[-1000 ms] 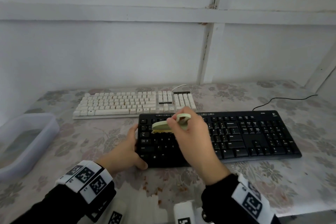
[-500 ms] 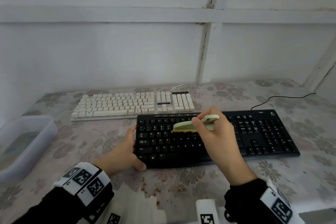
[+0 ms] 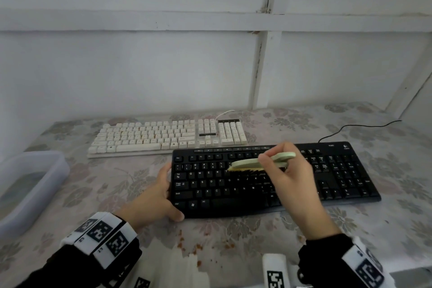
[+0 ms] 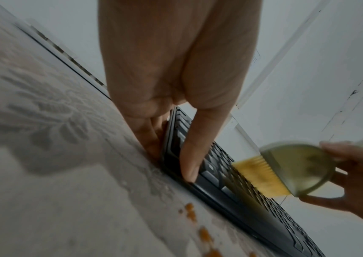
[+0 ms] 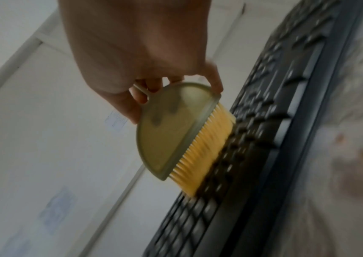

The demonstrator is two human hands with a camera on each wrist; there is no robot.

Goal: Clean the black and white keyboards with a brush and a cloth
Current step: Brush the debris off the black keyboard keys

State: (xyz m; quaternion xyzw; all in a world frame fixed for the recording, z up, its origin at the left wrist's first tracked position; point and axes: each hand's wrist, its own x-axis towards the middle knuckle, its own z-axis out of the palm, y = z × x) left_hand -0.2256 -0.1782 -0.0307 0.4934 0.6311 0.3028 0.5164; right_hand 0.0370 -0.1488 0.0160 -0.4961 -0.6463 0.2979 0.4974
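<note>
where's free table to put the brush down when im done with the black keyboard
Bare cloth lies right of the white keyboard, behind the black keyboard, crossed only by its cable. More lies between the tub and the left hand. The near edge is crowded with crumbs and both wrists.

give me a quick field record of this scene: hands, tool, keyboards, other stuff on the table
left hand: grips the left end of the black keyboard, thumb on its front corner
right hand: holds the brush by its handle
brush: pale green, yellow bristles on the black keyboard's upper key rows
white keyboard: behind the black one, untouched
tub: clear plastic, far left of the table
crumbs: orange, on the tablecloth in front of the black keyboard
cloth: none clearly visible
</note>
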